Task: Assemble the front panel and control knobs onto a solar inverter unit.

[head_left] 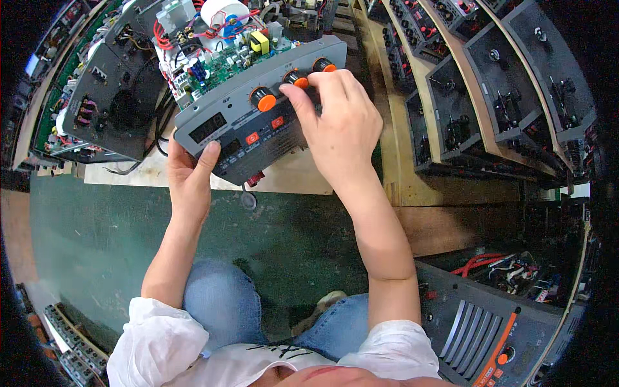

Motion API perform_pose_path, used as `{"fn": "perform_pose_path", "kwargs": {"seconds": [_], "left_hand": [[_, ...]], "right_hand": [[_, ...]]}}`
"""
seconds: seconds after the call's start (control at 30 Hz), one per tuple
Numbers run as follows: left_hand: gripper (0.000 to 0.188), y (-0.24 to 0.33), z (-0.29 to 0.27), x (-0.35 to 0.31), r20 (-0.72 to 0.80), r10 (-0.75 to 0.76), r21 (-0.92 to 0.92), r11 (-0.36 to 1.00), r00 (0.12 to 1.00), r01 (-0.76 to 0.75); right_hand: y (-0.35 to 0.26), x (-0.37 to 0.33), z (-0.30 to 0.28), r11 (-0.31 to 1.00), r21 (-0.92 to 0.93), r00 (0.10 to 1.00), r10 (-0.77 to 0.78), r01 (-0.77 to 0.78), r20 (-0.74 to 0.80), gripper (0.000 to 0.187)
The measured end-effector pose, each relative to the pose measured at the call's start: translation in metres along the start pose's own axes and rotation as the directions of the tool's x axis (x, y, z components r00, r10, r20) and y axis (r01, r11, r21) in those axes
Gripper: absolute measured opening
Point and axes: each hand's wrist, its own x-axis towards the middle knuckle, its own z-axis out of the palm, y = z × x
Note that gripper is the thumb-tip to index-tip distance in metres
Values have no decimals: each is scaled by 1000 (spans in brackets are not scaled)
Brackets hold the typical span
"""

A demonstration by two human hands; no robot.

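A grey front panel (200, 110) with a small dark display, orange-and-black knobs and a label is tilted toward me. It belongs to an opened electrical machine, and a green circuit board (240, 66) shows behind it. My left hand (190, 174) grips the panel's lower left corner, thumb on the front beside the display (207, 128). With thumb and forefinger, my right hand (342, 122) pinches the middle knob (296, 79). The left knob (263, 99) and the right knob (324, 65) stand on either side of it. A dark round cap (249, 200) dangles below the panel.
Another opened machine casing (113, 97) stands at the left. Racks of grey panels (451, 97) line the right side. At lower right sits a grey unit (477, 322) with vents, an orange stripe and exposed wires. The floor (97, 238) is green.
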Motion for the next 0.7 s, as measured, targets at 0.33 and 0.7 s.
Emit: {"fn": "perform_pose_path", "kwargs": {"seconds": [0.33,0.7], "left_hand": [[38,0,0,0,4,7,-28,1000,1000,-7],[41,0,0,1,26,37,4,999,999,-37]], "right_hand": [[-1,6,-1,983,-39,977,-185,182,-106,26],[-4,6,-4,981,-4,978,-195,195,-72,30]]}}
